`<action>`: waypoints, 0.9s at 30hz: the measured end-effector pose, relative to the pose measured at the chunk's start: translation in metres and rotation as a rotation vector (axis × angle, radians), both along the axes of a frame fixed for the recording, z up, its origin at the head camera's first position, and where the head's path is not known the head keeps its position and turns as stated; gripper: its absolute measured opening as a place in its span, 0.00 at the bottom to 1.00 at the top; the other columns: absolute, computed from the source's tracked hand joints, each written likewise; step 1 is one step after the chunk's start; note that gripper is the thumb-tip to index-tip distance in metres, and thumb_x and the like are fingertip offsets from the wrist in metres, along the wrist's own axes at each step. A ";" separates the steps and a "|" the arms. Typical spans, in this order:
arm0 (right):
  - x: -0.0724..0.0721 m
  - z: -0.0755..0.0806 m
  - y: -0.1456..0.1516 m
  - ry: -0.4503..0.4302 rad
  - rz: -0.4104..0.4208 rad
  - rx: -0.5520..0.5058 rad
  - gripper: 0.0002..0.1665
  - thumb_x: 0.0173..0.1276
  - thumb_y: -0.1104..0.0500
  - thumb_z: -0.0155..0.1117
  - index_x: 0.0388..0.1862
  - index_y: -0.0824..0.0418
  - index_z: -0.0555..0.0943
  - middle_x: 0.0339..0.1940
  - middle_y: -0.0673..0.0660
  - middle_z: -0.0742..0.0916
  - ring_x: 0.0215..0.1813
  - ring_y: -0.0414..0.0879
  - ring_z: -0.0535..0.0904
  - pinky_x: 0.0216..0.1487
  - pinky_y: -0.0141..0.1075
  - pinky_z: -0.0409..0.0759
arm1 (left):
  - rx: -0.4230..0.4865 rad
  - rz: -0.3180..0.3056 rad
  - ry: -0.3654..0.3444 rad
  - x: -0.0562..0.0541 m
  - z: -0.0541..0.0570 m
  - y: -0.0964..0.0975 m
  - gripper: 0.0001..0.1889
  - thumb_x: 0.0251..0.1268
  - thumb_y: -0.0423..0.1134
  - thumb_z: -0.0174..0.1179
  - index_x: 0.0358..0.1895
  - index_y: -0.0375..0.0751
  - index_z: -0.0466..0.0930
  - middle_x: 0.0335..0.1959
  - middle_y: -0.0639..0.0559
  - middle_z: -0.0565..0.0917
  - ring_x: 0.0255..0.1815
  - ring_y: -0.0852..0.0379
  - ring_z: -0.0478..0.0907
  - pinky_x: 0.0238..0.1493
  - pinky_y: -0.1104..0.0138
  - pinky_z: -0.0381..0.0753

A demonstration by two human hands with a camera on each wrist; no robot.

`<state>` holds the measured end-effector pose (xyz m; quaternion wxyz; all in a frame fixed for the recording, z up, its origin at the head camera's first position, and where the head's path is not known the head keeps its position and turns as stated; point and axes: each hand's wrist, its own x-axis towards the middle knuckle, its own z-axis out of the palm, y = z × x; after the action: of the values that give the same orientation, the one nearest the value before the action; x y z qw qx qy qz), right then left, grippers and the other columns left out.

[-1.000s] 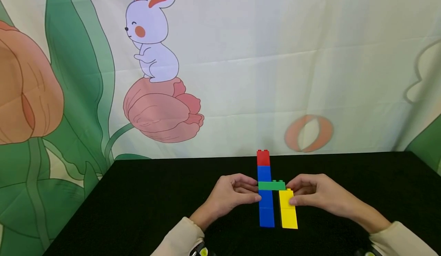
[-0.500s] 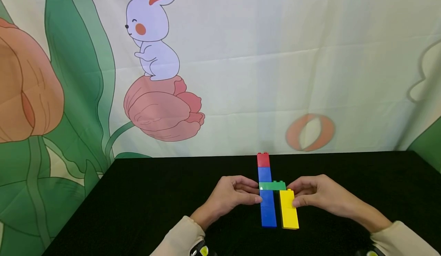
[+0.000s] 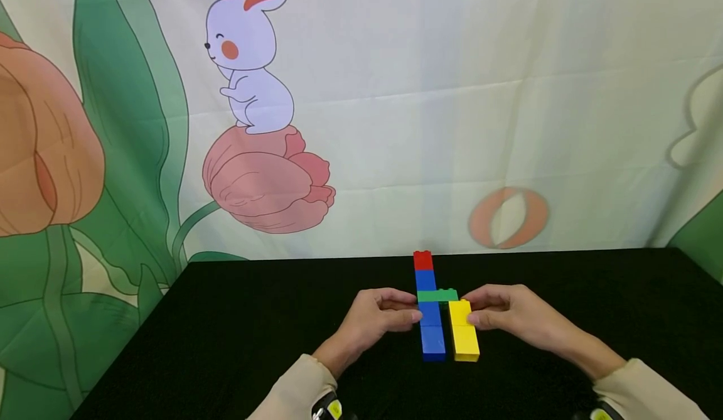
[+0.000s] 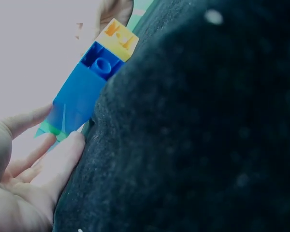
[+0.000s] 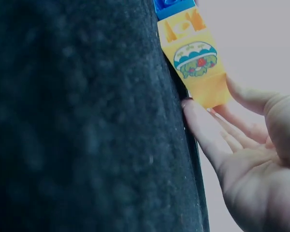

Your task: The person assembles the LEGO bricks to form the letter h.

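A joined figure of toy building blocks lies between the two hands. Its long column has a red block (image 3: 423, 260) at the far end, then blue blocks (image 3: 430, 327) above and below a green block (image 3: 437, 296). Two yellow blocks (image 3: 464, 331) hang from the green one's right side, parallel to the blue. My left hand (image 3: 374, 321) holds the column's left side, thumb on the blue. My right hand (image 3: 522, 314) grips the yellow side by thumb and fingers. In the wrist views, hollow undersides of the blue (image 4: 82, 94) and yellow blocks (image 5: 193, 63) show, with a printed picture on one yellow block.
A black cloth (image 3: 271, 319) covers the table. Behind its far edge hangs a pale curtain (image 3: 395, 125) printed with a rabbit and tulips. Light sleeves (image 3: 299, 388) and dark straps show at both wrists.
The block figure has shifted slightly left and away, and tilted so its near end faces show. The right hand has moved a little left with it; both hands keep their hold.
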<state>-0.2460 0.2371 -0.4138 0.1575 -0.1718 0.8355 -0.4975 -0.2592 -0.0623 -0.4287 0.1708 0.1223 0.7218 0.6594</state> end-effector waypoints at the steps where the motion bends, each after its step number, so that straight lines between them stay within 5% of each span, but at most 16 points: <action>1: -0.001 0.000 0.000 -0.002 -0.005 0.004 0.33 0.74 0.51 0.72 0.69 0.69 0.76 0.57 0.60 0.86 0.53 0.52 0.86 0.57 0.48 0.87 | -0.005 0.005 -0.003 0.000 0.000 0.000 0.18 0.68 0.35 0.73 0.58 0.36 0.85 0.50 0.46 0.89 0.49 0.49 0.89 0.51 0.60 0.89; 27: -0.004 -0.008 -0.001 0.015 -0.085 0.104 0.33 0.76 0.46 0.69 0.71 0.62 0.79 0.65 0.64 0.84 0.58 0.53 0.83 0.59 0.56 0.84 | -0.118 0.064 0.062 0.006 0.004 0.007 0.16 0.67 0.37 0.75 0.56 0.37 0.87 0.48 0.48 0.90 0.44 0.52 0.89 0.49 0.61 0.90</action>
<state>-0.2501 0.2360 -0.4219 0.1388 -0.1311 0.8680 -0.4584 -0.2534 -0.0554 -0.4247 0.1342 0.1093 0.7679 0.6168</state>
